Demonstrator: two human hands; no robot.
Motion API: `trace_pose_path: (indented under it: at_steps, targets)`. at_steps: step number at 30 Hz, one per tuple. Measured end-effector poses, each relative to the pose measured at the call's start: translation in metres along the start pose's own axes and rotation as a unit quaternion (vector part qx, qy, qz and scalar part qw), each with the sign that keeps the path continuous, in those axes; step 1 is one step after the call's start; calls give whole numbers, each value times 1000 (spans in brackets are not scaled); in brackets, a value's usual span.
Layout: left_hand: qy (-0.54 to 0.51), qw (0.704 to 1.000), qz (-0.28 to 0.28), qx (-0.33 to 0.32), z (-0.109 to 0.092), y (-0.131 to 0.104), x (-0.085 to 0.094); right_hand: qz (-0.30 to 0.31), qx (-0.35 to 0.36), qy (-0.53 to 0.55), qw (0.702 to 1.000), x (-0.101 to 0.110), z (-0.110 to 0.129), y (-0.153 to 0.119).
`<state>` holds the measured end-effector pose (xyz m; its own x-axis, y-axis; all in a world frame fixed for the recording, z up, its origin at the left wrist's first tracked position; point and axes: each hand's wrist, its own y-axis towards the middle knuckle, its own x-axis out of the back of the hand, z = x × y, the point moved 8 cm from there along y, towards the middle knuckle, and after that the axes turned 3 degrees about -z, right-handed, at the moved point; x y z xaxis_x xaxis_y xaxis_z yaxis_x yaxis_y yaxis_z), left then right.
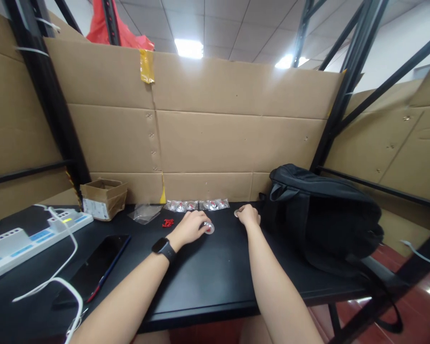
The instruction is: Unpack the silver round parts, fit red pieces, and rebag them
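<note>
My left hand (189, 228), with a dark watch on its wrist, is closed at the edge of a small round clear disc with a red centre (209, 228). The disc is low over the black table (215, 267). Farther right, my right hand (249, 215) has its fingers curled down by the backpack. A pale round piece (237, 213) shows at its fingertips; the rest of that piece is covered by the hand. Several similar round pieces in clear packets (182, 206) lie in a row along the cardboard wall. Small red pieces (167, 223) sit in a pile left of my left hand.
A black backpack (322, 215) stands at the right. On the left are a clear plastic bag (145, 213), an open cardboard box (105, 198), a dark phone (96, 267) and a white power strip (32, 241) with cables. A cardboard wall (208, 143) closes off the back.
</note>
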<state>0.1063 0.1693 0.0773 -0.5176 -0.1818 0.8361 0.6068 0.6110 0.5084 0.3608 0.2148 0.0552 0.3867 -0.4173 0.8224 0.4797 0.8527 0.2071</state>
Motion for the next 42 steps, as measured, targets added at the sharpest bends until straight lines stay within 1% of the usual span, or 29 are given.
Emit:
trace_pose_path:
  at_steps: [2,5,12,17,18,19,20,21,22,23,25,27,28,29,30,33,35,36,38,40,42]
  targets:
    - [11,1000,14,-8,-12,1,-9,3,2,-1,1000,-1,-1,1]
    - [24,1000,16,0,-15,0,-12,12,1,-5,1000,-4,-4,3]
    - [50,997,27,53,0,-5,-9,17,8,-7,1000,-9,-6,4]
    - [42,996,20,77,11,-6,-13,3,-2,-5,1000,-2,-7,6]
    - [40,996,18,80,13,-6,-13,-8,9,2,1000,0,-3,6]
    - [38,996,15,82,14,-5,-13,-15,36,20,999,2,5,5]
    - [37,996,11,85,16,-5,-12,-11,80,48,996,1,16,2]
    - [34,996,6,87,17,-5,-10,7,134,87,987,-2,30,-3]
    - [28,995,-3,91,18,-4,-7,40,193,133,971,-8,45,-11]
    - [17,995,-14,97,20,-4,-3,89,245,182,948,-16,61,-22]
    - [-27,992,-41,113,25,-3,4,189,305,277,891,-32,89,-47]
    - [-97,984,-70,129,33,-2,9,289,320,362,827,-47,111,-72]
    - [-135,978,-82,135,38,-2,9,319,321,391,802,-52,119,-83]
    - [-170,971,-93,139,42,-1,9,320,311,420,790,-54,125,-88]
    - [-202,963,-104,143,47,0,8,314,302,439,786,-56,129,-91]
    - [-271,942,-128,149,57,1,7,278,281,476,786,-55,133,-91]
    - [-276,938,-142,152,62,2,10,267,287,473,789,-53,133,-89]
    - [-268,939,-148,157,64,1,12,257,293,461,797,-51,131,-86]
    - [-247,941,-153,173,70,-1,20,209,306,412,833,-44,125,-77]
    - [-208,948,-146,193,77,-6,29,128,307,340,880,-30,115,-65]
    - [-122,961,-128,212,86,-13,39,54,292,267,917,-15,101,-52]
